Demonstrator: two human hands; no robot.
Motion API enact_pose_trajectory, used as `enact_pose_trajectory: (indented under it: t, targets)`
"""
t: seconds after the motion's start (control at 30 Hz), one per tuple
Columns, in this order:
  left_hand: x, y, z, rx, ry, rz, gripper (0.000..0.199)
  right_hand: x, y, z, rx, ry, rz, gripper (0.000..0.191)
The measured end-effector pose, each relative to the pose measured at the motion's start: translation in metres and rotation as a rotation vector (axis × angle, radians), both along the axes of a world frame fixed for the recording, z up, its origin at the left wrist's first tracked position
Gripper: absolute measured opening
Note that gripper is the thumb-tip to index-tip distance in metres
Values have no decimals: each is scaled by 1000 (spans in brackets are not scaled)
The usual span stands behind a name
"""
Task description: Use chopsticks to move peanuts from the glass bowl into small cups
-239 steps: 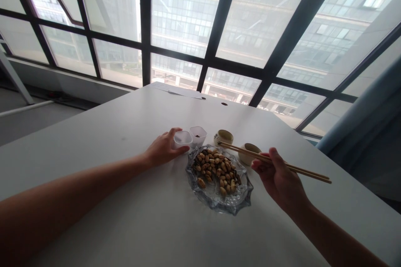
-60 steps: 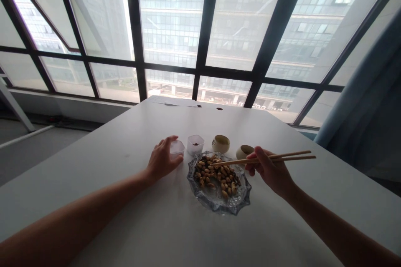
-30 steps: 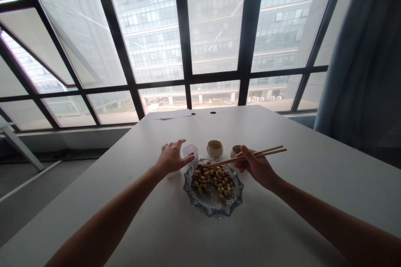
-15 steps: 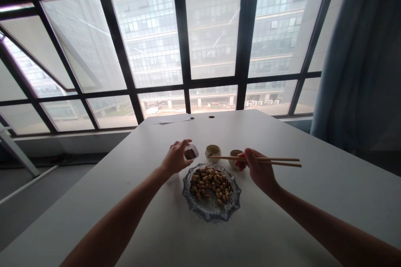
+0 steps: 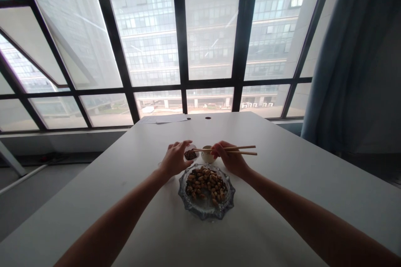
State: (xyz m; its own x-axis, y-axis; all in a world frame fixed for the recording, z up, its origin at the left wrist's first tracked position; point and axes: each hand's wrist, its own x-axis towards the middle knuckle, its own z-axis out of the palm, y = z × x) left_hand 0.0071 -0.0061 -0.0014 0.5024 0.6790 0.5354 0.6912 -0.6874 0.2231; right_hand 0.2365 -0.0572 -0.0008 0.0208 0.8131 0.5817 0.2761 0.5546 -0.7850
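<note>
My left hand (image 5: 175,159) curls around a small white cup (image 5: 196,155), thumb and fingers on its sides. Dark brown bits (image 5: 189,154) lie inside it. Wooden chopsticks (image 5: 241,147) are gripped in my right hand (image 5: 231,159), their tips pointing left at the white cup's mouth. I cannot tell whether anything is between the tips. Beneath the chopsticks stands a small pale cup (image 5: 206,157), partly covered by my right fingers. Nearer to me, a scalloped glass bowl (image 5: 205,215) contains many tan nuts (image 5: 200,179) with darker bits among them.
The white table (image 5: 266,208) stretches toward the windows. Papers (image 5: 169,119) lie at its far edge, beside two dark round holes. A blue-grey curtain (image 5: 332,71) hangs at the right.
My right hand has moved left with the chopsticks, bringing their tips from the pale cup to the white one. Another pale cup is now hidden behind that hand. My left hand keeps its hold.
</note>
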Motion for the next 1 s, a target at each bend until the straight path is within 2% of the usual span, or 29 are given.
enact_pose_trajectory:
  t: [0.13,0.23,0.33,0.47,0.6,0.67,0.83,1.0]
  targets:
    - [0,4,-3,-77,36,64,61,24,-18,18,-114,-5,24,61]
    - [1,8,-2,-155,76,114,60,37,-35,33,-390,-162,167,67]
    - [2,11,-1,-208,125,139,60,36,-43,36,-512,-301,267,68]
    - [-6,12,-4,-193,135,135,59,26,-40,22,-444,-262,235,63]
    - [-29,7,-14,-28,28,106,50,28,-36,13,-336,-104,97,63]
    - [-44,3,-22,45,-36,121,46,31,-39,15,-348,-96,100,64]
    - [-68,-5,-48,152,-169,154,43,33,-51,21,-490,-272,268,65]
    - [-69,-7,-70,167,-240,135,46,29,-49,12,-353,-177,148,62]
